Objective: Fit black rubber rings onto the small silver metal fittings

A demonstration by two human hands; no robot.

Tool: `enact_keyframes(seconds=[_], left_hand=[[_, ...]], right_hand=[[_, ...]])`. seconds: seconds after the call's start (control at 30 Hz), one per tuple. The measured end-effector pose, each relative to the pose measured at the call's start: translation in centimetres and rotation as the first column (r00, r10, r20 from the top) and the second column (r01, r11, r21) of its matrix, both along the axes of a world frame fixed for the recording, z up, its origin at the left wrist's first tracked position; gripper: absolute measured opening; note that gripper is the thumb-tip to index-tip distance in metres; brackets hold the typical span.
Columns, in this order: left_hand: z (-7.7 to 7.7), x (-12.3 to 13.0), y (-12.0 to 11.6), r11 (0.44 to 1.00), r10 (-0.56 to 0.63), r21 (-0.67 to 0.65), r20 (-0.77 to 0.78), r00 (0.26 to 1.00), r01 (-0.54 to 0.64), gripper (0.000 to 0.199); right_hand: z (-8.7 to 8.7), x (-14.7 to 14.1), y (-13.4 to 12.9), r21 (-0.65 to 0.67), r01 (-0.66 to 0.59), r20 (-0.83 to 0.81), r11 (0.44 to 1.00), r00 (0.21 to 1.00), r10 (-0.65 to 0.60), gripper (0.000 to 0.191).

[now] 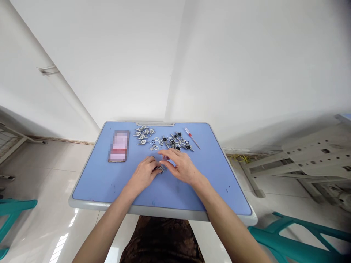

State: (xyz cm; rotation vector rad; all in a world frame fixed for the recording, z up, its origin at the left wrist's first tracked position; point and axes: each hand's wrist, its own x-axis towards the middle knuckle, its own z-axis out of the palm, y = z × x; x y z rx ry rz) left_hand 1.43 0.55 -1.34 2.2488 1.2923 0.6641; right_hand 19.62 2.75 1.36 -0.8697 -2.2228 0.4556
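The left hand (pixel 143 175) and right hand (pixel 181 166) close narrowly around a small metal fitting (pixel 161 168) mid-frame on the blue counter (pixel 95 182); whether either holds it is hidden. Scattered fittings (pixel 171 141) lie above.

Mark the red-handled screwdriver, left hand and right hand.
Red-handled screwdriver (pixel 188 133), head view, point on its handle.
Left hand (pixel 144 176), head view, point on the back.
Right hand (pixel 181 167), head view, point on the back.
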Motion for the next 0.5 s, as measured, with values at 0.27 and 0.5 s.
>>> enact_keyframes(seconds=[0.27,0.5], left_hand=[[-0.29,-0.01,0.08,1.0,-0.003,0.01,0.001,1.0,0.003,0.012],[-0.2,-0.01,0.03,1.0,-0.003,0.01,-0.005,1.0,0.003,0.012]], right_hand=[[-0.29,0.02,0.06,0.048,0.033,0.001,0.998,0.999,-0.033,0.029],[0.29,0.35,-0.03,-0.066,-0.093,-0.048,0.994,0.995,0.09,0.039]])
